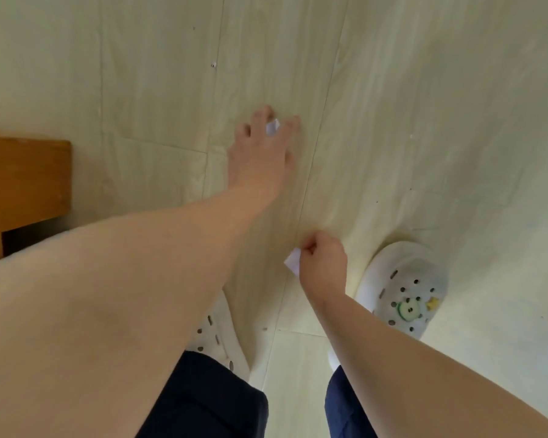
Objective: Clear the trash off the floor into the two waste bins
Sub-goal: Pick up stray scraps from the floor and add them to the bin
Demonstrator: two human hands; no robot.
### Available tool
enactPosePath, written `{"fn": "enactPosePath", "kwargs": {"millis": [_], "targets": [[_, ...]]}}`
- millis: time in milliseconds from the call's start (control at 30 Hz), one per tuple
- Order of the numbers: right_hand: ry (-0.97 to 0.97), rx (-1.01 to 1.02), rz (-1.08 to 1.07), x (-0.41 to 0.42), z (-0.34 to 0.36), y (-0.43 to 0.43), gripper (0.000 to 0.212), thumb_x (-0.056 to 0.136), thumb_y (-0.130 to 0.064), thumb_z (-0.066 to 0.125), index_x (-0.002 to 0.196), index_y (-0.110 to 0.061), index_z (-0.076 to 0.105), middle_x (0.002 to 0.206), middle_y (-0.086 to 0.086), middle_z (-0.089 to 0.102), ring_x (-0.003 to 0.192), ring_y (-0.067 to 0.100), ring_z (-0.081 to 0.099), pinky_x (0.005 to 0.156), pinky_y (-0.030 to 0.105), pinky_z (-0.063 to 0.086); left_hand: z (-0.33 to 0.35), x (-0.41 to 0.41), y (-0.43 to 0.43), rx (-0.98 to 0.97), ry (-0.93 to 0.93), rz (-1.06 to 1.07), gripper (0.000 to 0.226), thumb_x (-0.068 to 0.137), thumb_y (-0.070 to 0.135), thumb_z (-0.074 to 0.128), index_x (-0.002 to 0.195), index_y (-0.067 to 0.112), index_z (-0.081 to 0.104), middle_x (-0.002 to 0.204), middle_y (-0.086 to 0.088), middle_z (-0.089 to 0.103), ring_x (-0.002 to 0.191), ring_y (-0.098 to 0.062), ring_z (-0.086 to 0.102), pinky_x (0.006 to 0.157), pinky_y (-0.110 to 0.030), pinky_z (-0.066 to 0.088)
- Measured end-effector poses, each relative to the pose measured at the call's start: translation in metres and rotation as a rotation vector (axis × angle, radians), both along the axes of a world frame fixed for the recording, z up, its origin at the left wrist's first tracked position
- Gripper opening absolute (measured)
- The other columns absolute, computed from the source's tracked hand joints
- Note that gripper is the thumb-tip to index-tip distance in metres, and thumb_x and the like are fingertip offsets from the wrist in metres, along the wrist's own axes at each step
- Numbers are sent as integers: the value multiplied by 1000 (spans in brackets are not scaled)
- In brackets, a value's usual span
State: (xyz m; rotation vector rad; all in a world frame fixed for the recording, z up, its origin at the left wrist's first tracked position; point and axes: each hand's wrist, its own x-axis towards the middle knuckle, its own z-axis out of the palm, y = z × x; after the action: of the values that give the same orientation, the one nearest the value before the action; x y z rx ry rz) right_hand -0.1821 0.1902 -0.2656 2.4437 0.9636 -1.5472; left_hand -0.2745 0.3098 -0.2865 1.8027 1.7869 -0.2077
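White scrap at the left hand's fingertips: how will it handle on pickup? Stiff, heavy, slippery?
Probably very light: the white scrap looks small and thin beside the left hand. Likely floppy, since it already looks creased. If it lies flat on the smooth floor, it may slide before the fingers catch an edge.

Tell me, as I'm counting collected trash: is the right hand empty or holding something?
Holding. The right hand has its fingers curled round a white paper scrap that sticks out from the fist.

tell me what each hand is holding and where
Right hand pinches a paper scrap by one end; left hand reaches over a second scrap, grip unclear.
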Motion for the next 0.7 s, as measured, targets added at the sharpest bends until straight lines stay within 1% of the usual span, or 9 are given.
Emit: {"fn": "enactPosePath", "kwargs": {"millis": [67,100,200,300,400,467,533,600,700], "targets": [[1,25,-85,2,2,15,25,83,6,39,97,0,59,104,12,57,83,21,49,58,19,33,-2,-4,7,-54,-105,41,27,91,12,46,116,13,55,123,-15,45,103,-31,48,85,-36,44],[11,34,-111,3,8,22,26,85,4,39,100,-2,60,108,12,57,83,20,49,58,17,33,2,-7,5,-112,-119,70,22,92,10,45,111,9,57,118,-17,49,101,-31,51,83,-32,43],[55,26,-233,4,32,34,27,86,1,44,108,-5,59,115,12,54,84,15,45,59,18,33,27,-17,-12,-270,-110,225,21,90,8,46,106,7,60,112,-15,60,104,-30,55,79,-27,39],[101,21,-387,7,79,36,31,84,1,50,113,-8,57,117,11,53,85,17,47,61,19,37,78,-18,-32,-359,-125,341,22,92,13,46,107,10,62,108,-10,64,100,-26,57,74,-24,37],[160,30,-515,20,138,45,40,85,5,44,119,-12,55,106,2,53,75,9,48,56,16,36,147,-6,-38,-369,-197,488,20,92,20,48,103,15,64,98,-5,63,86,-18,55,64,-21,36],[172,60,-569,37,175,52,43,85,6,42,122,-12,55,94,-2,51,66,0,44,53,12,34,192,11,-33,-382,-277,513,20,94,27,47,98,18,64,94,-4,64,81,-18,59,65,-24,37],[174,121,-642,57,212,58,44,85,7,42,123,-12,55,84,-5,53,63,-2,43,49,8,35,230,32,-27,-365,-367,517,21,96,23,44,94,17,63,87,1,63,66,-9,61,61,-22,40],[168,193,-724,82,256,59,43,84,6,40,119,-13,55,73,-11,57,62,2,50,46,4,36,271,59,-22,-337,-407,422,22,95,11,42,96,17,63,84,5,60,55,1,57,51,-8,37],[150,269,-826,127,315,44,39,84,4,38,112,-16,56,70,-13,60,70,11,58,56,14,40,330,107,-24,-333,-433,271,23,94,8,39,103,26,51,89,4,63,62,0,58,45,-4,36]]}}
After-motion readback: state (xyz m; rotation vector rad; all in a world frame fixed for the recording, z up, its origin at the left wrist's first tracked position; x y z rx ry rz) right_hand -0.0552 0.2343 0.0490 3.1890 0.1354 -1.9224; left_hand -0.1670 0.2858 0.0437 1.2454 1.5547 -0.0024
